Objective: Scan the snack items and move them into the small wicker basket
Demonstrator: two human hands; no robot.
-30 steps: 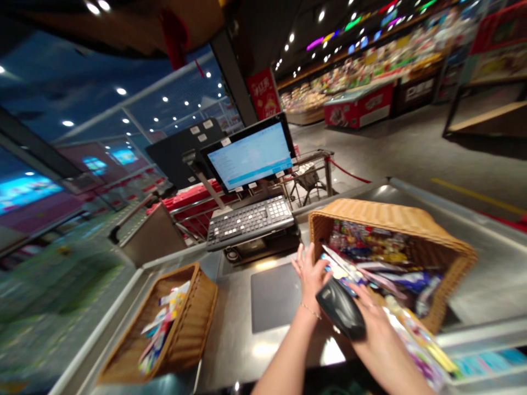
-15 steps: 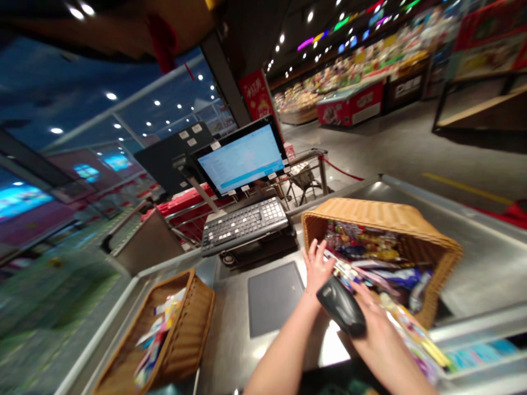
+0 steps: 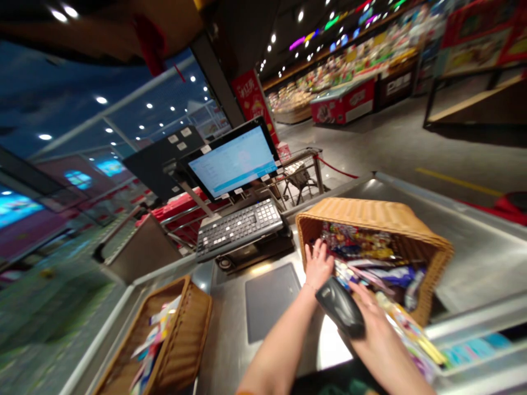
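My right hand is wrapped around a black handheld barcode scanner, whose head points up and left. My left hand reaches into the mouth of a wicker basket tipped on its side. Its fingers are stretched out and slightly apart, close to the packets inside; whether they touch one is unclear. Shiny wrapped snack packets and a purple-and-white packet fill the basket. Long, thin yellowish packages lie at its lower edge, beside my right hand.
A second wicker basket with a few packets stands at the left. A keyboard and a lit monitor stand behind a dark flat plate set in the metal counter. A shopping cart is beyond.
My left hand has shifted slightly farther into the basket's mouth. The scanner stays in my right hand. The whole view has swung a little, so things sit farther left.
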